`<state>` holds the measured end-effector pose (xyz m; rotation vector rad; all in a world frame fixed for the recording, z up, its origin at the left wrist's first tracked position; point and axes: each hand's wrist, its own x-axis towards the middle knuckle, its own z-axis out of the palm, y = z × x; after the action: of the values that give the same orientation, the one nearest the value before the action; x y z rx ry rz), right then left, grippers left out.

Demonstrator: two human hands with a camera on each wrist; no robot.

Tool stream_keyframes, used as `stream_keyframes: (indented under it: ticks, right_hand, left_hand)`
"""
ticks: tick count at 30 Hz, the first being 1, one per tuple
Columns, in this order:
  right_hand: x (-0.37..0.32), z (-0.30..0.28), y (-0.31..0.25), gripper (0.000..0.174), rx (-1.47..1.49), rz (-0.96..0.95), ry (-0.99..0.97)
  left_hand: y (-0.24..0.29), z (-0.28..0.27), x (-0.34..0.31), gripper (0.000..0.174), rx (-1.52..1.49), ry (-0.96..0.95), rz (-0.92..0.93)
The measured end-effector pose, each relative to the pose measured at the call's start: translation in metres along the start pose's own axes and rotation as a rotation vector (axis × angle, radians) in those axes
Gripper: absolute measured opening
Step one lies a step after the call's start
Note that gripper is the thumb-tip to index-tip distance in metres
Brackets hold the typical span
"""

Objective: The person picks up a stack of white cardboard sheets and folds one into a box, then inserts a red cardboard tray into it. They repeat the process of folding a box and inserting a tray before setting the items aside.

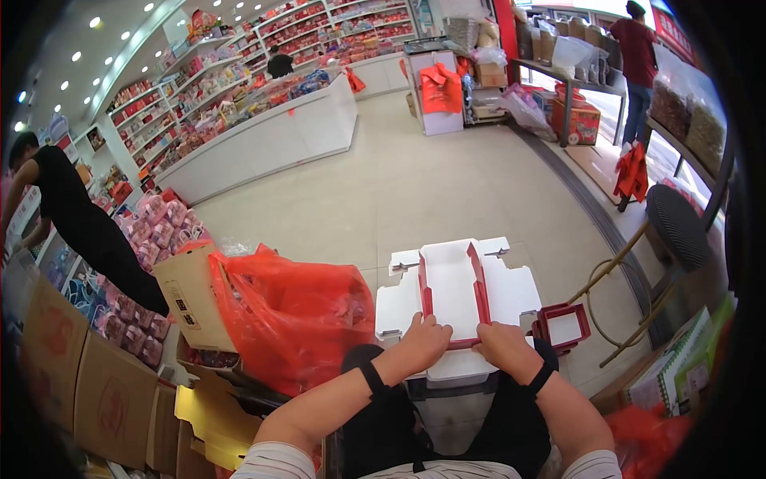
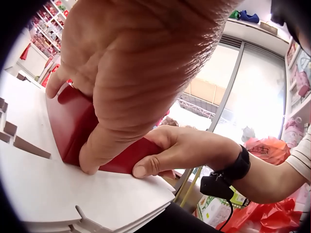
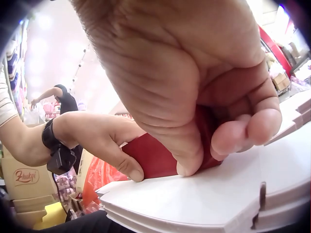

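Before the seated person lies a stack of flat white die-cut card sheets [image 1: 515, 295]. On top is a card box blank, white inside [image 1: 451, 275], its red sides [image 1: 480, 297] folded upright. The left hand [image 1: 421, 345] pinches the near left corner, thumb inside the red wall [image 2: 73, 121] and fingers outside. At the near right corner the right hand [image 1: 508, 351] pinches the red card between thumb and fingers, fingertips close over the white stack. In the right wrist view, a red near wall [image 3: 150, 155] stands between both thumbs. The palms hide parts of both corners.
A small red-rimmed tray [image 1: 565, 329] sits right of the stack. Left are a large red plastic bag [image 1: 295, 311] and cardboard boxes [image 1: 112, 399]. A stool [image 1: 677, 227] stands at right. A person in black [image 1: 80, 215] leans at the left shelves.
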<state>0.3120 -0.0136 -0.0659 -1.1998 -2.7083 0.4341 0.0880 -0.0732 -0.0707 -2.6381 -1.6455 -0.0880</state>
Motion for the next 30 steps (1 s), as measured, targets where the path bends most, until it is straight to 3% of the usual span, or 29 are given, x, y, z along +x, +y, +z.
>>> stream_keyframes:
  ticks: [4,7,11,14,17,20,21,24,25,28,29,30]
  right_hand:
    - [0.003,-0.002,0.000,0.026,-0.017,-0.001,-0.046]
    - [0.004,0.011,0.010,0.022,0.031,-0.079,0.058]
    - [-0.002,0.005,0.001,0.021,0.057,-0.067,0.061]
    - [-0.008,0.007,-0.007,0.025,0.053,-0.016,0.021]
    - [-0.015,0.006,-0.009,0.024,0.073,-0.053,-0.029]
    - [-0.032,-0.005,-0.024,0.037,0.364,-0.069,-0.133]
    - [-0.040,-0.008,-0.031,0.052,0.452,-0.077,-0.155]
    - [-0.057,-0.013,-0.049,0.059,0.613,-0.180,-0.052]
    - [-0.060,-0.020,-0.054,0.043,0.624,-0.167,-0.095]
    - [-0.060,-0.021,-0.042,0.030,0.472,-0.223,-0.129]
    - [-0.060,-0.022,-0.036,0.026,0.456,-0.205,-0.078]
    - [-0.059,-0.024,-0.029,0.022,0.440,-0.187,-0.027]
  left_hand:
    - [-0.007,0.011,0.007,0.014,-0.048,-0.067,-0.001]
    - [-0.011,0.016,0.011,0.011,-0.048,-0.045,0.021]
    - [-0.005,-0.004,0.006,0.022,-0.156,-0.078,-0.020]
    - [0.002,-0.002,0.002,0.019,-0.120,-0.045,0.000]
    - [0.005,-0.026,0.000,0.017,-0.094,-0.186,0.016]
    - [-0.010,-0.022,-0.014,0.017,0.162,0.076,0.090]
    - [-0.007,-0.039,-0.017,0.025,0.139,-0.009,0.029]
    - [-0.016,-0.037,-0.015,0.032,0.013,0.218,0.061]
    - [-0.015,-0.037,-0.010,0.034,0.009,0.231,0.027]
    - [0.011,-0.035,0.006,0.036,-0.026,0.288,-0.019]
    - [0.018,-0.028,0.012,0.036,-0.022,0.395,0.012]
    - [0.025,-0.024,0.019,0.034,-0.063,0.309,-0.014]
